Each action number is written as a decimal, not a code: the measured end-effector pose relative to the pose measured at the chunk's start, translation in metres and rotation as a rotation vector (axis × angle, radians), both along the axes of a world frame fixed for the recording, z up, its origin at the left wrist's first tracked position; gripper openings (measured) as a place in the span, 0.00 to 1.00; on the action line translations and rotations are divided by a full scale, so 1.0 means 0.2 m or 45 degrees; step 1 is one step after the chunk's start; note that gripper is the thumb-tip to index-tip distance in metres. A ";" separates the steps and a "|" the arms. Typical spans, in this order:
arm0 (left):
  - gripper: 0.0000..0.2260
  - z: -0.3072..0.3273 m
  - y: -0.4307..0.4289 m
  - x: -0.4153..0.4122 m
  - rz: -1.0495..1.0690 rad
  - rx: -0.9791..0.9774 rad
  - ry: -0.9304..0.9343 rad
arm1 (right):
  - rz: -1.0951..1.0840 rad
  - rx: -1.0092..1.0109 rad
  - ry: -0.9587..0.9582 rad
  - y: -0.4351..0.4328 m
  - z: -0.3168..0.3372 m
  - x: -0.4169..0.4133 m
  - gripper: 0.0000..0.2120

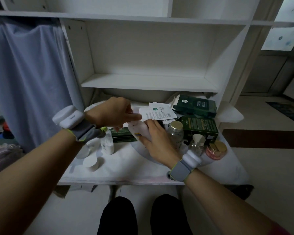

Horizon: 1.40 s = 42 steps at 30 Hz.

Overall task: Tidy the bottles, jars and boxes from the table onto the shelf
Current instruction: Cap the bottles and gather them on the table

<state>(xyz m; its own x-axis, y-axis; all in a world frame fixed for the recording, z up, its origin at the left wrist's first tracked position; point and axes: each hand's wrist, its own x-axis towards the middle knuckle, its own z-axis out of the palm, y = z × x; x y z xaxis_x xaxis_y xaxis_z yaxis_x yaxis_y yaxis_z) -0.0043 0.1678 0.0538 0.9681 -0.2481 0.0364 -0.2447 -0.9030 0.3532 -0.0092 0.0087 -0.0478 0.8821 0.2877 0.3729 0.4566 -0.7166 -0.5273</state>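
Item held: white bottle [137, 131] with a yellow-and-blue mark low on its body, tilted, raised just above the table [126, 173], in front of the lower shelf [148, 82] compartment and not on it. Left hand [114, 112]: fingers and thumb curled round the bottle's upper end, which they hide. Right hand [155, 139]: wrapped round the bottle's body from the right, fingers curled over it. Both wrists carry grey straps with white sensor units. On the table, left side: small white bottle with a yellow-green cap [107, 142], upright; low white round jar [92, 162] nearer the front edge. Beneath the held bottle: flat dark green box [124, 135]. Right side: clear glass jar with a gold lid [176, 131] just beside the right hand; smaller gold-lidded glass jar [198, 141] near it; pink jar with a gold lid [216, 150] at the far right; upright dark green box [201, 129] behind these jars. At the back: second dark green carton [195, 106] lying tilted, and loose white sachets [158, 112] spread beside it. Left of the shelf unit: pale blue curtain [29, 73].
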 end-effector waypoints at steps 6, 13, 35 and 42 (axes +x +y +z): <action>0.09 0.01 0.01 0.00 -0.108 0.043 -0.061 | 0.009 0.005 0.006 0.00 0.00 -0.01 0.13; 0.08 0.00 0.02 0.00 -0.122 0.078 -0.123 | 0.023 0.029 0.017 0.00 0.00 -0.01 0.13; 0.06 -0.03 0.00 -0.02 -0.259 0.043 -0.240 | 0.255 0.278 0.394 -0.06 0.02 0.05 0.19; 0.15 -0.06 -0.05 -0.01 -0.227 -0.187 -0.260 | -0.056 0.180 0.224 -0.04 0.03 0.09 0.17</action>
